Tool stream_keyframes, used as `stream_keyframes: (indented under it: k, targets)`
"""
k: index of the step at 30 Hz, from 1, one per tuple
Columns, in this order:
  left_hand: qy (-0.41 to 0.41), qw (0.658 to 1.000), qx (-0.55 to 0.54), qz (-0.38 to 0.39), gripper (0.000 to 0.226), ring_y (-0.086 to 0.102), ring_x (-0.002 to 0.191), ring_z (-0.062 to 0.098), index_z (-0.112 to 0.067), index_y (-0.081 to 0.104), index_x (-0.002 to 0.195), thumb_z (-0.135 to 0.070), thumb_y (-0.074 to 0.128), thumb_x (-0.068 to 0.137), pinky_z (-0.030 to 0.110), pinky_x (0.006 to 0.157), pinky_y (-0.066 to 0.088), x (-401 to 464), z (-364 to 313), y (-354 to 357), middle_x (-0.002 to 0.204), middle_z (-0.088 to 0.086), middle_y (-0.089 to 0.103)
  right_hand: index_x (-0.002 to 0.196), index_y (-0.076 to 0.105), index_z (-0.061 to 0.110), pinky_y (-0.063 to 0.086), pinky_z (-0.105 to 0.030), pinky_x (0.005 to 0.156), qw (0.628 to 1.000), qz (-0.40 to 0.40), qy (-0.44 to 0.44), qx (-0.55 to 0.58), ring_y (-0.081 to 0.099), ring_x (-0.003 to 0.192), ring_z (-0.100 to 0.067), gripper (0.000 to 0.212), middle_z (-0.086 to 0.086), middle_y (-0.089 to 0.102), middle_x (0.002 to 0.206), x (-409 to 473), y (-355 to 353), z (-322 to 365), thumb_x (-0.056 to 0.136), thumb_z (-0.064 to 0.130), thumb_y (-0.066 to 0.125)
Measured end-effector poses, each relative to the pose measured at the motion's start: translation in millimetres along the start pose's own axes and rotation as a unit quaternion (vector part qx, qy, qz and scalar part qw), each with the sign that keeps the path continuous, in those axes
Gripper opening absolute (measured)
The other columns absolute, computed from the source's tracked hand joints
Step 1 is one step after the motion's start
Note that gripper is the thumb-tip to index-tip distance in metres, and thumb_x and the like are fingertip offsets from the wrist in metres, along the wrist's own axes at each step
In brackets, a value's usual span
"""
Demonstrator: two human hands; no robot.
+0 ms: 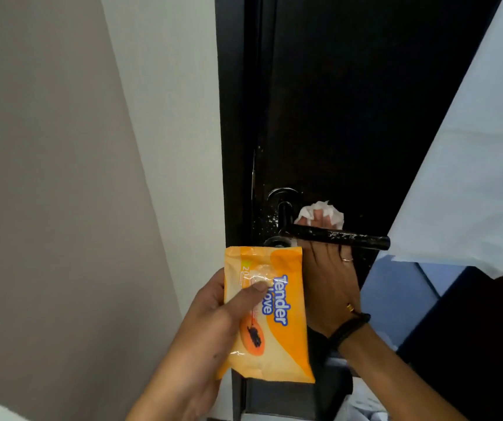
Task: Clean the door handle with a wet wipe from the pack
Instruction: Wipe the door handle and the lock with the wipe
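left hand (213, 314): clamps the wipe pack (270, 311), thumb across its front near the resealable flap, fingers behind. Parked at about 7 o'clock from the handle, likely just to keep it out of the wiping path and within reach for a second wipe.
wipe pack: orange, upright, slightly tilted, top edge just below the lever's base. Flap looks pressed down under the thumb; can't tell if fully sealed.
right hand (329, 275): reaches up behind the door handle (335, 237), fingers bunched around the wet wipe (320, 212), holding it against the door side of the lever. Back of hand faces camera; lever crosses in front of the knuckles.
wet wipe: white, crumpled, showing at 12 o'clock above the lever, between fingertips and door (335, 101).
door handle: black lever, horizontal, free end pointing to 3 o'clock; whitish smears along its front and specks on the door near the rose at 9 o'clock.
stage (judgement): wiping in progress, rear face being worked; front smears not yet cleared.
risk: one-handed wiping may swing the lever down; pack could slip from a thumb-only clamp.
other: pale cloth (472, 147) hangs at 3 o'clock, close to the lever tip.
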State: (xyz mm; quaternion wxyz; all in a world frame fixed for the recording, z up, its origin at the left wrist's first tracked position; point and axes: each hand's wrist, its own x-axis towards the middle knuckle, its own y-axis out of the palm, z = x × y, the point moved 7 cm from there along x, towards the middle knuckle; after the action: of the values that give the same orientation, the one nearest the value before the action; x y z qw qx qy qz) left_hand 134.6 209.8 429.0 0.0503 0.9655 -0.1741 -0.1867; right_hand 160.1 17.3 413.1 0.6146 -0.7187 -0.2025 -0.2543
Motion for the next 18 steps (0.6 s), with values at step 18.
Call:
stream_keyframes:
  k: [18]
  targets:
    - [0.138,0.989,0.007,0.044,0.023,0.081,0.082,0.023,-0.021,0.071,0.119,-0.026,0.069,0.097,0.038,0.071,0.061,-9,10,-20,0.102,0.008,0.084,0.164,0.015,0.017,-0.004,-0.049,0.127,0.999,-0.030,-0.017,0.021,0.020,0.154,-0.031,0.101,-0.011,0.030,0.163,-9,-4,23,0.089,0.067,0.061]
